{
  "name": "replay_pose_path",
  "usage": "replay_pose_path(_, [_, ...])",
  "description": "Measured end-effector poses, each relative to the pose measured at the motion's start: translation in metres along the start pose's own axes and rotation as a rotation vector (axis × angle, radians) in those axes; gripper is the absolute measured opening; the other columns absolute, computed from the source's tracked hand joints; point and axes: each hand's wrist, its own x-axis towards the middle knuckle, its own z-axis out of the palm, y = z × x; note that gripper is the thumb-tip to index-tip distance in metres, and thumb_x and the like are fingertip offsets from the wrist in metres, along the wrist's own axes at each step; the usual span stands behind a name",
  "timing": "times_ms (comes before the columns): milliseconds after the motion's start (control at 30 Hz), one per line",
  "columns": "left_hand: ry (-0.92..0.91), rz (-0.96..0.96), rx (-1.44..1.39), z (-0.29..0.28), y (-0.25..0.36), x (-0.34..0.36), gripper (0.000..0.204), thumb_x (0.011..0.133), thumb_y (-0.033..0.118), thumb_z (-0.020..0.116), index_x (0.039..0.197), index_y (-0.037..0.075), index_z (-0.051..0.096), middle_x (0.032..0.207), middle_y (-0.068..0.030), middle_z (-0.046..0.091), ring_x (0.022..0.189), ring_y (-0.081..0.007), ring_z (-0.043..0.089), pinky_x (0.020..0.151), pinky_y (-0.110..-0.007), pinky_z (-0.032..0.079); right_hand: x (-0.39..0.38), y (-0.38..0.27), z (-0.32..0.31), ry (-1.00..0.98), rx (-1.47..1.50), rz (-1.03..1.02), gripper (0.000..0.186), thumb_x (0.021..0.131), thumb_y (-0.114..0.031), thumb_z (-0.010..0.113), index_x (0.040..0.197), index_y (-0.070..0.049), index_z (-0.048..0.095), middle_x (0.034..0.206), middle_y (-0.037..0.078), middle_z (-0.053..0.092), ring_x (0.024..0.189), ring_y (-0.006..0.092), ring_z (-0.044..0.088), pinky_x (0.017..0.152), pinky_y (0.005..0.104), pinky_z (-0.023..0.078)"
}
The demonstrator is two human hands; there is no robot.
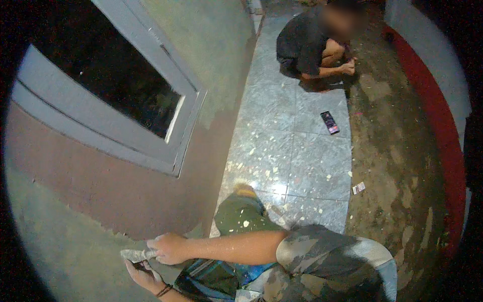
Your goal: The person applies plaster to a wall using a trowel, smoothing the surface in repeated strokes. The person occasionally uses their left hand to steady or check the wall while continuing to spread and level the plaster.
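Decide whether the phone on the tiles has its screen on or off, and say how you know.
On: the phone lies face up, its dark screen showing pale marks and a bright red patch.

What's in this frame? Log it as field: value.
Right hand: appears to grip a pale, narrow object
Left hand: just below that object, contact unclear
Wall: green and brown areas
Phone: screen lit, on grey tiles
Flakes: pale, scattered across tiles
Packet: small, whitish, on bare ground
Co-worker: crouching beyond phone
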Motion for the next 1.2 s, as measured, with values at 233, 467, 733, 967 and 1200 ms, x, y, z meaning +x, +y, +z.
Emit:
replay_pose_path(233, [-0.178,-0.054,-0.001,0.039,-0.019,-0.009,0.036,0.106,0.030,0.051,0.113,-0.003,0.062,0.099,-0.0086,0.066,0.087,-0.0180,0.064,0.073,-0.031,0.050,-0.014,0.008,-0.024,0.070,-0.078,0.054,0.030,0.083,-0.016,0.067,0.104,-0.002,0.052,0.087,0.023,0.063,0.086,0.0458,0.064,0.072,0.0562,0.049])
replay_pose_path(467, [-0.206,0.006,0.056,0.055,-0.030,-0.006,0.035,0.106,0.028,0.051,0.108,-0.005,0.063,0.096,-0.0092,0.066,0.082,-0.0192,0.064,0.069,-0.035,0.052,-0.026,0.017,-0.041,0.202,-0.139,-0.111,0.033,0.083,-0.016,0.068,0.108,-0.004,0.050,0.088,0.020,0.062,0.085,0.0441,0.064,0.071,0.0540,0.050])
replay_pose_path(733, [-0.229,-0.036,0.114,0.042,-0.020,-0.006,0.033,0.106,0.025,0.047,0.114,-0.004,0.059,0.105,-0.0121,0.065,0.094,-0.0210,0.064,0.081,-0.039,0.053,-0.022,0.011,-0.020,0.189,-0.073,-0.039,0.033,0.085,-0.015,0.065,0.113,-0.006,0.052,0.092,0.017,0.061,0.086,0.0414,0.064,0.073,0.0524,0.051])
replay_pose_path(967, [-0.474,0.089,0.322,0.062,-0.015,-0.027,0.045,0.106,0.023,0.039,0.132,-0.010,0.054,0.118,-0.0198,0.068,0.102,-0.0261,0.066,0.093,-0.039,0.053,-0.021,0.005,-0.006,0.470,-0.091,-0.242,0.022,0.085,-0.016,0.064,0.102,-0.002,0.061,0.095,0.018,0.064,0.084,0.0407,0.064,0.073,0.0511,0.053])
replay_pose_path(1200, [-0.448,0.244,0.397,0.050,-0.027,-0.032,0.039,0.106,0.020,0.042,0.116,-0.006,0.068,0.102,-0.0129,0.076,0.093,-0.0164,0.068,0.085,-0.030,0.052,-0.035,0.013,-0.003,-0.046,0.833,0.463,0.024,0.107,-0.025,0.047,0.102,-0.004,0.057,0.073,0.004,0.057,0.052,0.0124,0.052,0.041,0.0279,0.037])
